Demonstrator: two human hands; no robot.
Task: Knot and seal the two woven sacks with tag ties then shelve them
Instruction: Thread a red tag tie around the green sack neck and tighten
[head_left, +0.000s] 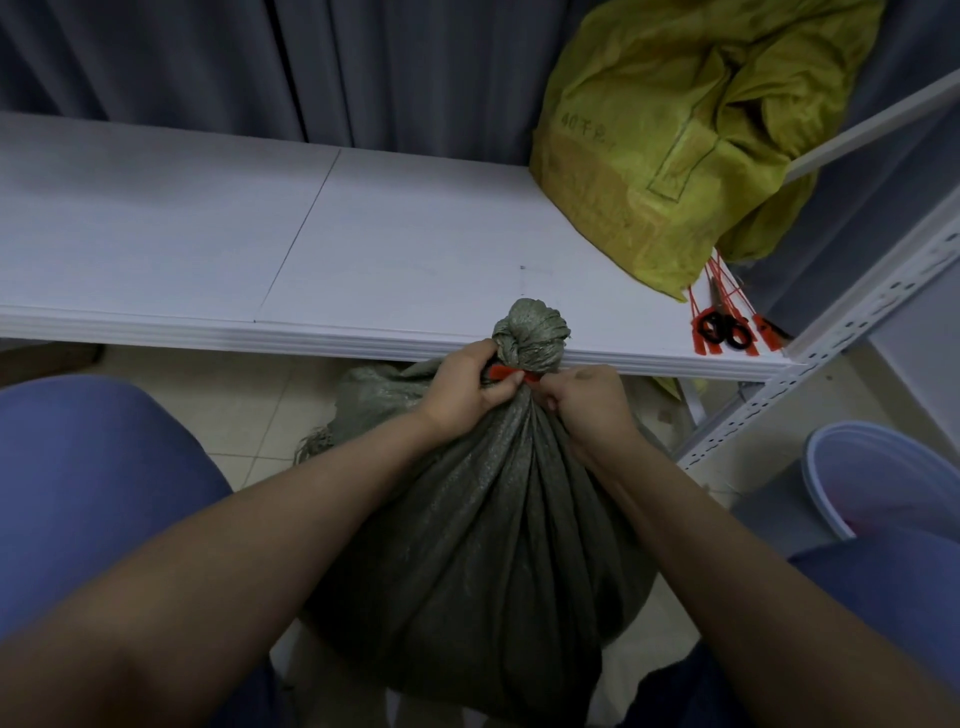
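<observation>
Head view shows the grey woven sack (483, 545) standing on the floor before the shelf (363, 244), and with our left hand (460, 389) and right hand (589, 402) both pinching the red tag tie (505, 372) just under the knot (530, 332), we should pull it evenly tight around the neck.

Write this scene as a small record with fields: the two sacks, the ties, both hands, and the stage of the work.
grey sack: on the floor between the person's knees, top tied shut
red tag tie: at the neck, just under the knot
left hand: pinches the tie's tag end
right hand: pinches the tie from the other side
yellow sack: slumped on the shelf, right end; no knot visible
spare ties: red, at the shelf's right front corner, with scissors
stage: grey sack being sealed, not yet shelved
</observation>
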